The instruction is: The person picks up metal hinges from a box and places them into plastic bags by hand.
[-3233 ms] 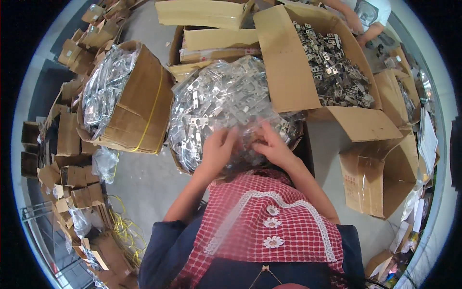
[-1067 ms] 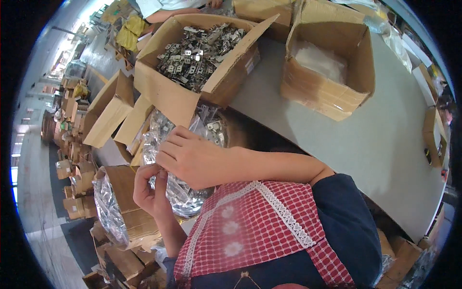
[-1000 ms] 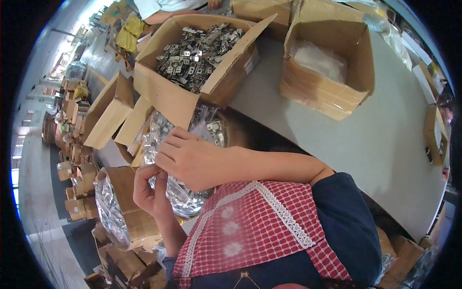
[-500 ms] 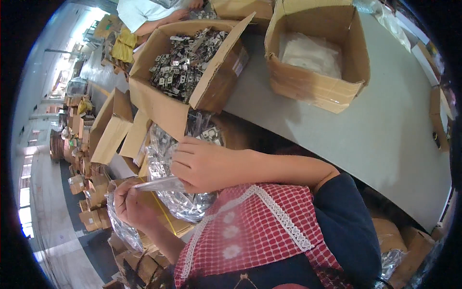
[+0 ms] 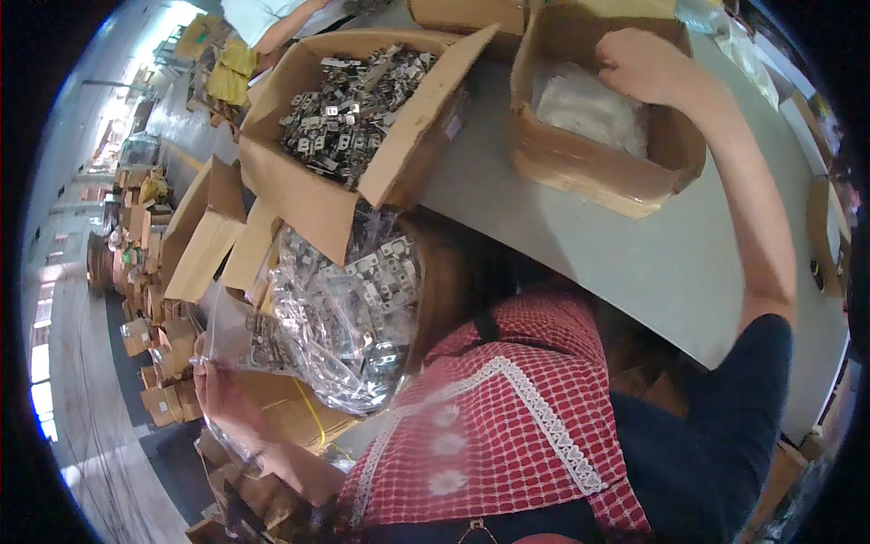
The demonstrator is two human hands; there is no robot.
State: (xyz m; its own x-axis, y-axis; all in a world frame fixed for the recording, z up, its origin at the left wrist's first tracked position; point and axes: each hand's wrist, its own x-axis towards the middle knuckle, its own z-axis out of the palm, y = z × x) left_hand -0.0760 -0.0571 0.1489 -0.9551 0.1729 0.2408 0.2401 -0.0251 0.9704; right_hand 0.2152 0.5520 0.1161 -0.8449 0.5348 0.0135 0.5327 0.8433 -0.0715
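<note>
My left hand (image 5: 222, 394) is at the lower left, its fingers closed at the edge of a clear plastic bag (image 5: 227, 331) with some metal pieces in it. Beside that lies a large clear bag (image 5: 331, 372) full of flat metal pieces (image 5: 385, 276). At the upper right my right hand (image 5: 645, 71) is over an open cardboard box (image 5: 607, 172). Its fingers curl together; whether they pinch anything is hidden. Below them in the box is a stack of clear plastic bags (image 5: 580, 113).
A big open carton (image 5: 299, 186) heaped with small metal parts (image 5: 349, 118) stands at upper left, one flap leaning out. The grey tabletop (image 5: 616, 263) stretches to the right. Another person's arm (image 5: 290, 25) shows at the top. Cartons (image 5: 172, 354) are stacked along the left.
My right hand has left the clear bag in front of me and moved up and right to the box of plastic bags. My left hand has shifted slightly left and down.
</note>
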